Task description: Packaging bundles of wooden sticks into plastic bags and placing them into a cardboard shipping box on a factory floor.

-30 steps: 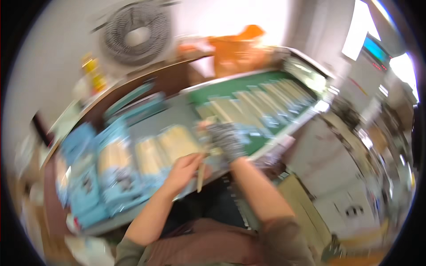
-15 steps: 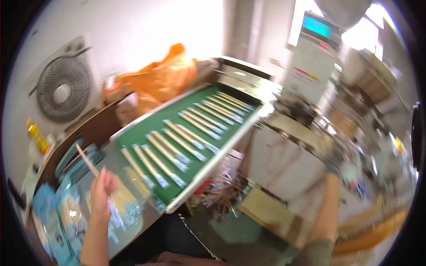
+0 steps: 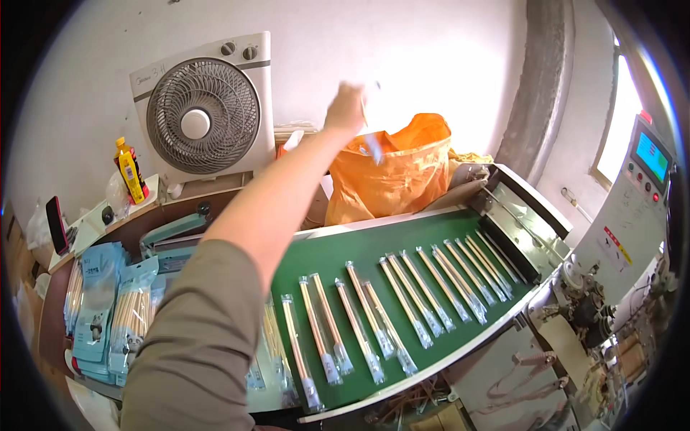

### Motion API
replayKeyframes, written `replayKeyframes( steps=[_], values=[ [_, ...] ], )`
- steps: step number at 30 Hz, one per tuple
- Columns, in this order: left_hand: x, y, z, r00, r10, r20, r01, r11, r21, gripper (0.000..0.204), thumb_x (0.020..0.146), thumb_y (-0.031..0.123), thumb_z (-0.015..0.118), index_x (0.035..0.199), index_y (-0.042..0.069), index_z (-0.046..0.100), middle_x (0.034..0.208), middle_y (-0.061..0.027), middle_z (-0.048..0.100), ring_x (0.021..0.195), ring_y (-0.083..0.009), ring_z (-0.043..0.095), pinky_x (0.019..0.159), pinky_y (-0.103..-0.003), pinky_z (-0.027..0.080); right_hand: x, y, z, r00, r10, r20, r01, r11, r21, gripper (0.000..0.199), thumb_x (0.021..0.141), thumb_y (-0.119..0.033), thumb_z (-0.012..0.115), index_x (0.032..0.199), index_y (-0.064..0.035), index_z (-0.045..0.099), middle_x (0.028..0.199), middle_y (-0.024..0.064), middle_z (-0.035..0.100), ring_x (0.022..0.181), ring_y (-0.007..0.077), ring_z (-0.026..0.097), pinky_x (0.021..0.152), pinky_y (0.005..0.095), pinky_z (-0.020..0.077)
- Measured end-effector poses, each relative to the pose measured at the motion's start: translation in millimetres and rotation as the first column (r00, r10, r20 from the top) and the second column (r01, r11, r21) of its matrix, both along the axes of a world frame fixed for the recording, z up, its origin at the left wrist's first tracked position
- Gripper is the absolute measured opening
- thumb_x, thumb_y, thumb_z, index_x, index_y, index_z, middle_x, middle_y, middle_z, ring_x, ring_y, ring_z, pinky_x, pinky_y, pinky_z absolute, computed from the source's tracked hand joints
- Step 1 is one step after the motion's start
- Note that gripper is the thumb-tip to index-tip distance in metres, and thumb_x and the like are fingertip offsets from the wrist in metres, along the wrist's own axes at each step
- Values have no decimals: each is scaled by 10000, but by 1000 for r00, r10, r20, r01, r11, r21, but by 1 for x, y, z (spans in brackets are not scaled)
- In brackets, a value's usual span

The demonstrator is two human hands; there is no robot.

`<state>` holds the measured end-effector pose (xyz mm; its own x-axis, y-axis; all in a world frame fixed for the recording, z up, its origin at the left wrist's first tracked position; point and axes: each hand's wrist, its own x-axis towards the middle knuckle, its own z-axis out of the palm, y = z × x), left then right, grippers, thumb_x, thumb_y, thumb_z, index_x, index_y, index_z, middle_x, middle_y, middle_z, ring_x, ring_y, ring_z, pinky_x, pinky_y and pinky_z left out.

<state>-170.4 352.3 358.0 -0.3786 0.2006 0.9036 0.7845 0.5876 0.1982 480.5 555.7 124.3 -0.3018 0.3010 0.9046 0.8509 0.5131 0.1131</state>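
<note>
left hand (image 3: 346, 109): raised, wrapped stick (image 3: 374, 149) now by orange bag (image 3: 395, 179) | right hand: gone from view

A pale wall (image 3: 316, 43) fills the view from eleven o'clock across to one, where a glare of light (image 3: 460, 79) bleaches it almost pure white, and a rough grey column (image 3: 535, 86) rises at two. Just past two o'clock, a tall window (image 3: 622, 122) shows blown-out white. At ten, a boxy pale fan (image 3: 203, 115) with a round dark grille stands upright before the wall, while the brown-sided counter (image 3: 56, 316) curves around at eight.
</note>
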Motion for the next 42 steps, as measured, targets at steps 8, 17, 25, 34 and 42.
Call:
replayKeyframes(
  steps=[8, 17, 25, 34, 42],
  values=[
    [4, -31, -39, 937, 254, 239, -141, 903, -405, 202, 729, 284, 591, 798, 110, 668, 771, -135, 626, 730, -308, 602, 672, -371, 480, -139, -12, -16, 787, 595, -162, -597, 666, -448, 467, 802, -228, 552, 1182, 28, 465, 1237, 185, 436, 1136, 322, 433, 963, 389, 333],
    [11, -34, -31, 352, -150, 924, 202, 976, 81, 404, 822, 262, 548, 1106, -22, 508, 709, -191, 620, 530, -258, 622, 454, -340, 512, -227, -122, 39, 570, 796, -203, -802, 486, -348, 330, 770, 7, 528, 1095, -43, 536, 1186, 180, 465, 1079, 323, 480, 926, 387, 381],
    [95, -3, -28, 482, -315, 818, 488, 872, 49, 705, 735, 280, 638, 1225, -114, 320, 757, -247, 606, 551, -252, 628, 463, -329, 511, -158, -103, 1, 683, 674, -282, -704, 504, -501, 305, 863, -172, 480, 1136, -48, 536, 1200, 161, 453, 1084, 294, 467, 882, 358, 397],
    [98, -49, -52, 812, -490, 316, 505, 862, 41, 277, 730, 159, 565, 984, 48, 557, 802, -163, 579, 698, -275, 584, 603, -382, 462, -226, -48, -3, 497, 787, -366, -807, 264, -528, 409, 749, -133, 615, 1128, -19, 510, 1182, 198, 466, 1086, 346, 469, 923, 387, 381],
    [209, -423, -186, 840, 308, 446, -287, 951, -117, 285, 736, 231, 610, 948, 41, 594, 909, -161, 575, 883, -334, 532, 781, -415, 428, -325, 2, -2, 683, 680, 267, -341, 620, -707, 648, 815, -542, 470, 1253, -67, 422, 1153, 214, 485, 1031, 329, 478, 841, 404, 396]
  ],
)
